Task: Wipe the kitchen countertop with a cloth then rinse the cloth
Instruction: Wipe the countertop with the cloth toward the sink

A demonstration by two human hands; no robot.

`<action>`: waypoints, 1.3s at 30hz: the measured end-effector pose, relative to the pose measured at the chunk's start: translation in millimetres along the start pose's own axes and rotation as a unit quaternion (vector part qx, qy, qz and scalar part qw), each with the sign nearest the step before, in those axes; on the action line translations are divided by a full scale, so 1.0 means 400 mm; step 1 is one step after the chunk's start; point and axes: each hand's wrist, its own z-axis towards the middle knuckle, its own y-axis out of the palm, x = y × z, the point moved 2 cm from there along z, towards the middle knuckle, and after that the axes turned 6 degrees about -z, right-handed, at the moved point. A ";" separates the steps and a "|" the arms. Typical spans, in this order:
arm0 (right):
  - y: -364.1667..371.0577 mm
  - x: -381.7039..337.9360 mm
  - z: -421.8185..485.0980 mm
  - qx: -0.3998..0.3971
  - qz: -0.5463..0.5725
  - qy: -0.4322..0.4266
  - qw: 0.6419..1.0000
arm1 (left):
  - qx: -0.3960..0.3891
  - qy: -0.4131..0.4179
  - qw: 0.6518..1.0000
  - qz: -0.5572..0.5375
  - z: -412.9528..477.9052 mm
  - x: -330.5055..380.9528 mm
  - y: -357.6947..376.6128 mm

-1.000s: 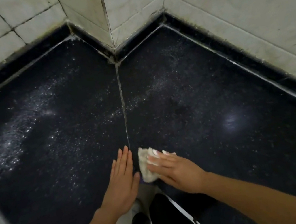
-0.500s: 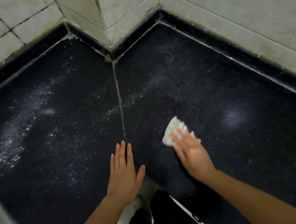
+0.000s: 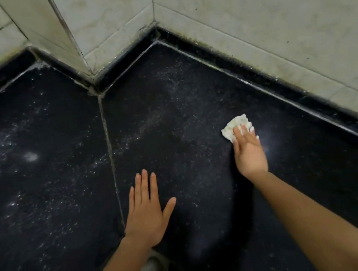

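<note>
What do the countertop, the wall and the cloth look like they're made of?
Countertop: probably polished black granite or similar stone, speckled, with light glare and a filled seam. Wall: pale veined tiles, ceramic or marble, grout lines showing. Cloth: soft crumpled whitish fabric, maybe cotton.

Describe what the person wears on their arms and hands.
No sleeves: the left forearm and right forearm are bare to the frame's edge. The left hand and right hand show no gloves, rings, watch or bands; the right is slightly blurred.
</note>
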 end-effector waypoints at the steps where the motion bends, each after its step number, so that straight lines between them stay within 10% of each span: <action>1: 0.011 -0.034 -0.015 0.008 0.014 0.028 0.999 | -0.001 0.001 1.000 -0.002 -0.001 -0.001 -0.001; 6: 0.059 -0.132 -0.203 -0.007 0.045 -0.187 0.981 | -0.008 -0.010 1.000 0.009 0.003 0.005 -0.005; 12: 0.044 0.001 -0.206 -0.056 -0.090 -0.502 0.859 | -0.014 -0.013 1.000 -0.003 0.001 0.005 -0.009; 17: -0.019 0.080 0.066 0.025 -0.100 -0.202 0.974 | -0.009 -0.011 1.000 -0.001 0.001 0.004 -0.008; 21: -0.010 0.004 0.136 0.020 0.030 0.005 0.999 | 0.000 -0.006 1.000 0.007 0.003 0.006 -0.009; 26: 0.042 -0.122 -0.085 -0.013 0.052 -0.242 0.969 | 0.004 -0.009 1.000 0.008 0.007 0.005 -0.007; 31: 0.021 -0.075 -0.099 -0.024 -0.040 -0.501 0.864 | 0.014 -0.003 1.000 0.005 0.005 0.003 -0.004; 39: -0.020 -0.086 0.241 0.036 -0.034 -0.054 0.997 | 0.035 0.001 0.999 0.011 0.009 -0.002 0.004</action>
